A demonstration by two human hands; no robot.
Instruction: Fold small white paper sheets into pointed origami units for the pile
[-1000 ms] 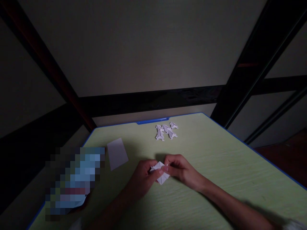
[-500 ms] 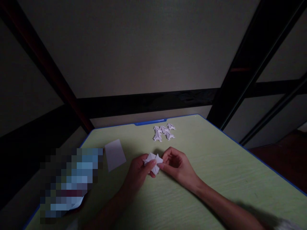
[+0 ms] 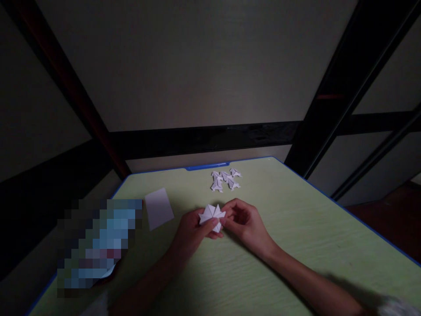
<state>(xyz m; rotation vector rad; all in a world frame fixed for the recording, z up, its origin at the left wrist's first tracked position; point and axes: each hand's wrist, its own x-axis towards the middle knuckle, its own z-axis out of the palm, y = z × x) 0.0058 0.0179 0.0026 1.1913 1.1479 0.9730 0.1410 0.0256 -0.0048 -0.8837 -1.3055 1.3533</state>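
A small white folded paper piece (image 3: 212,216) with pointed flaps is held between both hands just above the pale green table (image 3: 296,228). My left hand (image 3: 192,230) pinches it from the left and below, fingers closed on it. On its right edge my right hand (image 3: 243,221) grips it with thumb and fingertips. The room is dim.
Several finished white folded paper figures (image 3: 225,180) lie clustered near the table's far edge. A flat white paper rectangle (image 3: 158,208) lies to the left of my hands. A blurred blue-toned object (image 3: 98,243) sits at the table's left side. Dark beams and a wall stand behind the table.
The folded paper has been turned and lifted slightly between my hands, and its flaps now spread upward. Both hands shifted a little toward the far edge.
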